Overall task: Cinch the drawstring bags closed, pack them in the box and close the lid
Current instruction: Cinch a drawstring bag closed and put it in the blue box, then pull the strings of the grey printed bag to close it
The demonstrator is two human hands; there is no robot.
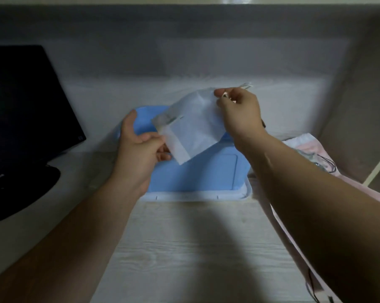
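The left hand (139, 149) pinches the lower corner of a white drawstring bag (193, 125), thumb on top and fingers curled underneath. The right hand (239, 110) grips the bag's upper end, where the pale drawstring (246, 85) sticks out just past its knuckles. The bag hangs stretched on a slant between the two hands. It looks flat and thin, and its mouth is gathered only at the right fingers, so I judge the cinching of this bag to be in progress rather than finished.

Directly below both hands lies the blue box (195, 196). Its lid (206, 173) shows as a flat panel facing up. It appears to sit over the box, though I cannot tell whether it is latched or only resting there. No bag can be seen inside it.

Under the right forearm, on the outer side of the right hand, a pink drawstring bag (311, 147) lies on the wooden desk (184, 237) with dark cords trailing loose. It looks uncinched. A dark monitor (21, 95) stands well out beyond the left hand.

By this reading the task is at an early stage. One bag is being tightened and at least one more waits. All of the packing and the final closing of the lid remain.
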